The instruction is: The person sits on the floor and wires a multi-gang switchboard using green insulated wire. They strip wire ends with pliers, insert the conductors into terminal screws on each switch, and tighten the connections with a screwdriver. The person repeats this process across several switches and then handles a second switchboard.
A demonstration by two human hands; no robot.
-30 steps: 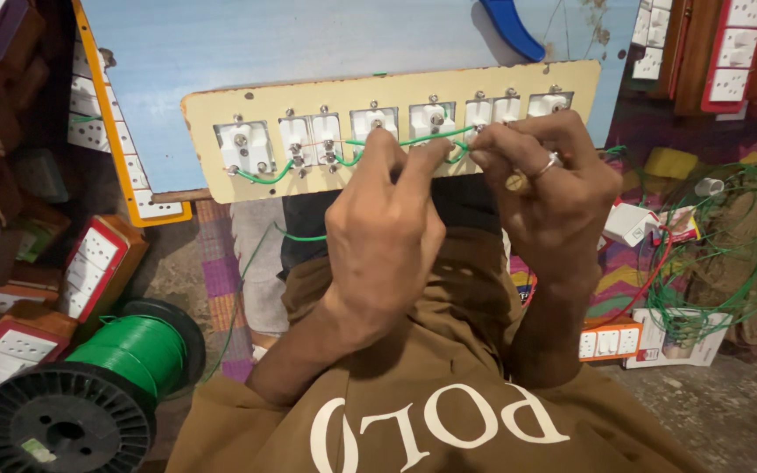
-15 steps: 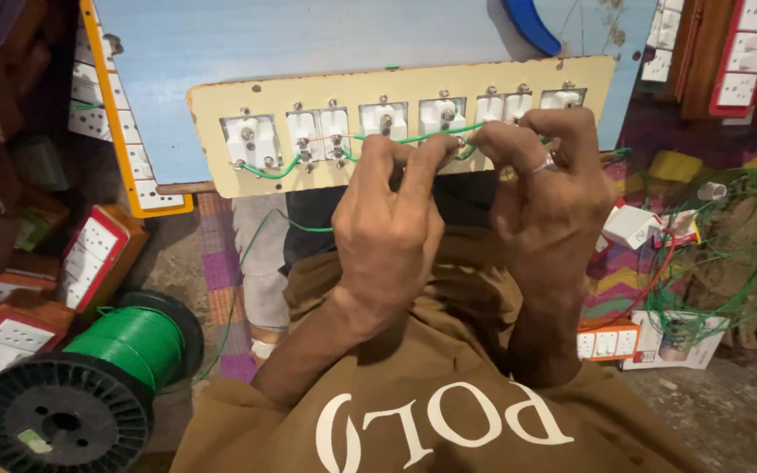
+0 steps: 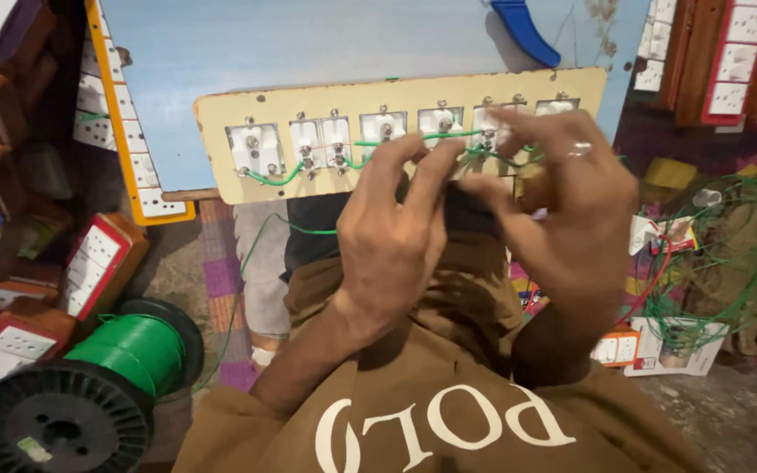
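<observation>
A long cream switchboard panel [image 3: 221, 114] rests on my lap with its back side up, showing a row of white switch and socket backs with screw terminals. A thin green wire [image 3: 273, 178] loops from terminal to terminal along the row. My left hand [image 3: 392, 236] pinches the green wire near the panel's middle. My right hand [image 3: 562, 206], with a ring on one finger, holds the same wire at the terminals just to the right. Both hands cover the panel's lower right part.
A black spool of green wire [image 3: 111, 372] lies at the lower left. Finished switch boxes [image 3: 98, 263] are stacked along the left and upper right. A loose tangle of green wire [image 3: 720, 254] sits on the right. A blue board [image 3: 308, 44] stands behind the panel.
The view has shifted slightly, so the panel sits a little lower and to the right. Both hands stay on the wire at the panel's middle, fingers working.
</observation>
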